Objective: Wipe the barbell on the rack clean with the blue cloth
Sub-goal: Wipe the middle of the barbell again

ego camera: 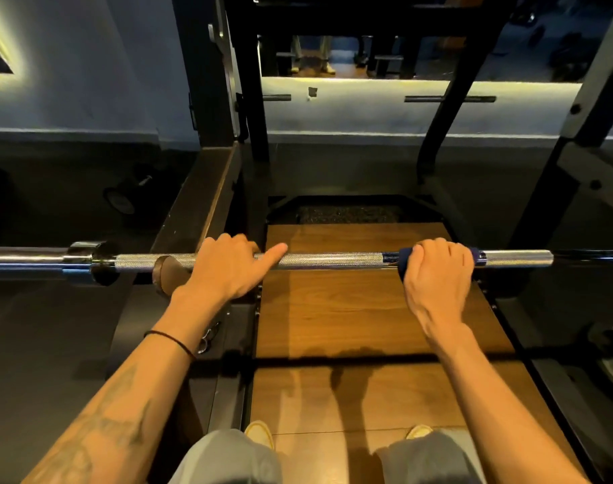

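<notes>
A steel barbell (333,260) lies horizontally across the rack at about waist height, its knurled shaft running the width of the view. My right hand (437,274) grips the shaft right of centre, fingers curled over a blue cloth (405,257) wrapped round the bar; only the cloth's edges show beside the fist. My left hand (228,267) rests on top of the shaft left of centre, with the thumb lying straight along the bar and the fingers draped over its far side. The bar's collar and sleeve (85,262) sit to the far left.
Black rack uprights (249,99) rise behind the bar, with a slanted post (448,99) to the right. A wooden platform (367,316) lies under the bar. A dumbbell (123,197) rests on the dark floor at left. A mirror at the back shows a person's legs.
</notes>
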`<state>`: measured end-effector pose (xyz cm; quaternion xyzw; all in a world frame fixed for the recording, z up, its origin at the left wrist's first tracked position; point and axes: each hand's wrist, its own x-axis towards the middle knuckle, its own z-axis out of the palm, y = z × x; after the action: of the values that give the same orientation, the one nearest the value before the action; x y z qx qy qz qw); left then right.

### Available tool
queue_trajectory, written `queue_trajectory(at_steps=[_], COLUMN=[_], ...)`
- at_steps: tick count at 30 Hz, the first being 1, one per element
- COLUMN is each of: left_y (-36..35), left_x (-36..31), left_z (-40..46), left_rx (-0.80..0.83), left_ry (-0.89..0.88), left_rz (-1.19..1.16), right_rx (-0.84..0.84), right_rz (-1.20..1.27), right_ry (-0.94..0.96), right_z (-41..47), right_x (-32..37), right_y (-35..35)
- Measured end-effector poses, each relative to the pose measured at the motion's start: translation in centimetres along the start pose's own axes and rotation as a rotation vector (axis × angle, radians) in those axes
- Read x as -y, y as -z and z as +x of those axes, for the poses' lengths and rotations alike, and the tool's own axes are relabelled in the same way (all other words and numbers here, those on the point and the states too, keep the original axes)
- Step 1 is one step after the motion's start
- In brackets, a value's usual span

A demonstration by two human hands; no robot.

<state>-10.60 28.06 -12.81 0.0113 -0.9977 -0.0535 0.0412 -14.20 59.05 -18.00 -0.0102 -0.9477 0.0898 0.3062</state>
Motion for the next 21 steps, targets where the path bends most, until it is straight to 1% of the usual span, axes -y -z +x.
queue_trajectory(at_steps=[1, 3, 5, 6, 7, 8, 9, 11, 12, 14, 16, 18, 21], left_y=[0.4, 0.8, 0.9, 0.5, 0.0, -0.6, -1.3, -2.6, -3.3, -4.4, -5.4, -5.7, -5.5], left_x=[0.0, 0.2, 0.4, 0.6, 0.7, 0.8, 0.9, 1.2, 1.3, 0.8, 0.1, -0.5, -0.8], left_z=[0.3, 0.6, 0.5, 0.3, -0.1, -0.4, -0.6, -0.9, -1.1, -1.9, -2.5, -2.7, -2.8], left_rx=[0.088, 0.207, 0.228, 0.191, 0.112, -0.004, -0.114, -0.264, -0.336, -0.471, -0.566, -0.575, -0.508], left_ry=[-0.003, 0.004, -0.001, -0.013, -0.026, -0.049, -0.077, -0.127, -0.143, -0.140, -0.126, -0.100, -0.092], left_rz=[-0.001, -0.097, -0.159, -0.140, -0.112, -0.093, -0.094, -0.132, -0.146, -0.174, -0.180, -0.142, -0.064], right_rx=[-0.024, -0.024, 0.031, 0.055, 0.061, 0.059, 0.057, 0.065, 0.061, 0.039, 0.020, 0.025, -0.036], right_rz=[0.042, 0.088, 0.112, 0.126, 0.144, 0.163, 0.182, 0.174, 0.134, 0.017, -0.034, -0.042, -0.071], right_ry=[-0.029, -0.030, 0.027, 0.084, 0.148, 0.214, 0.279, 0.350, 0.339, 0.254, 0.178, 0.128, -0.046], right_z=[-0.2, -0.9, -1.9, -2.4, -2.9, -3.0, -2.7, -1.6, -0.8, 1.0, 1.7, 1.6, 1.3], right_x=[1.1, 4.1, 7.9, 9.6, 10.9, 11.3, 11.0, 8.0, 5.5, -0.7, -6.5, -9.3, -7.5], right_y=[0.1, 0.5, 0.8, 0.7, 0.5, 0.2, 0.1, -0.2, -0.2, 0.2, 1.2, 1.4, 0.4])
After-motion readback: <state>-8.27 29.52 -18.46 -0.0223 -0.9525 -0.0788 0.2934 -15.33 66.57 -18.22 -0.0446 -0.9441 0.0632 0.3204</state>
